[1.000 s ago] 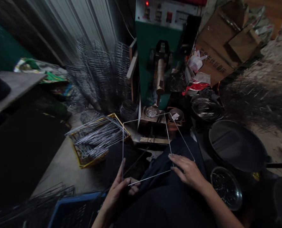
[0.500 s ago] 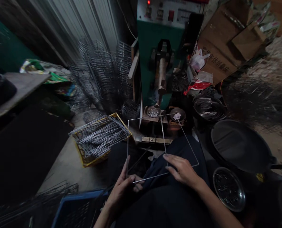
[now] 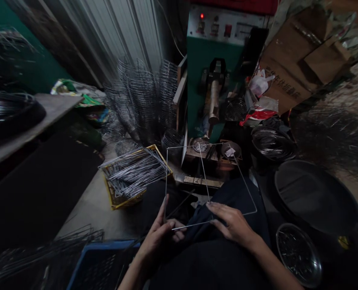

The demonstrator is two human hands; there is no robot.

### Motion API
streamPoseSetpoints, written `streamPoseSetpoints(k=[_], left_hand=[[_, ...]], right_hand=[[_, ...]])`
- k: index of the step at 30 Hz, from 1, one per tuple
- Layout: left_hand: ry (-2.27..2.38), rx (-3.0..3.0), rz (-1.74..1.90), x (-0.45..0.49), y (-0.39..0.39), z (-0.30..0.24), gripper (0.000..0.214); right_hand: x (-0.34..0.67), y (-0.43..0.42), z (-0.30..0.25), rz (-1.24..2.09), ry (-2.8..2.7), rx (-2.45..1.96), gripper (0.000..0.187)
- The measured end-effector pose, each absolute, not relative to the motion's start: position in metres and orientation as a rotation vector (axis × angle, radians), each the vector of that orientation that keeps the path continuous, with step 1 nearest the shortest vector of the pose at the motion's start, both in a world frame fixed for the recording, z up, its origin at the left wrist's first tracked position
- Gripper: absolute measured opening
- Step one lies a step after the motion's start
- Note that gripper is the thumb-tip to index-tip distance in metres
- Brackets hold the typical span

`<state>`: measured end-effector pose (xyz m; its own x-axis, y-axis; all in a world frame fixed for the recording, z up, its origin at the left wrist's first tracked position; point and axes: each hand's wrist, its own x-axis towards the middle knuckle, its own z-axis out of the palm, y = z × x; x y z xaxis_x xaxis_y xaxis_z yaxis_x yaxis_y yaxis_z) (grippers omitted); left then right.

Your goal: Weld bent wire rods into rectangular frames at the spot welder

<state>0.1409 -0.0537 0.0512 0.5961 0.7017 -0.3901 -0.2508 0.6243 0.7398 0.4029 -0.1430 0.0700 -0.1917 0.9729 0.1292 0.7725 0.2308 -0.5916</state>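
Between my hands is a thin rectangular wire frame (image 3: 247, 182), held out over my lap, with one wire crossing it from far side to near side. My left hand (image 3: 163, 231) grips the near left corner, thumb on the near wire and index finger along the left side. At the near end of the crossing wire, my right hand (image 3: 231, 223) pinches the wire between thumb and fingers. The frame's far side lies in line with a small round dish (image 3: 200, 146) of metal bits below the machine; whether they touch I cannot tell.
Ahead stands a green machine (image 3: 193, 92) with a lit red lamp. A yellow crate (image 3: 108, 197) holds many bent wires at left. A blue crate (image 3: 86, 251) is at lower left. To the right are a black round lid or pan (image 3: 314, 193) and a metal bowl (image 3: 299, 251).
The view has shifted, so the surroundings sit further right and slightly lower. The crossing wire's far end has swung left along the frame's far side. Both hands keep their grip.
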Motion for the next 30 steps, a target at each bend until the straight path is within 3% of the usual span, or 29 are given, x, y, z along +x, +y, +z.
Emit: streamPoseSetpoints(k=[30], left_hand=[[0.604, 0.745, 0.569, 0.162, -0.044, 0.061, 0.099]], right_hand=[[0.419, -0.154, 0.087, 0.525, -2.051, -1.682, 0.049]])
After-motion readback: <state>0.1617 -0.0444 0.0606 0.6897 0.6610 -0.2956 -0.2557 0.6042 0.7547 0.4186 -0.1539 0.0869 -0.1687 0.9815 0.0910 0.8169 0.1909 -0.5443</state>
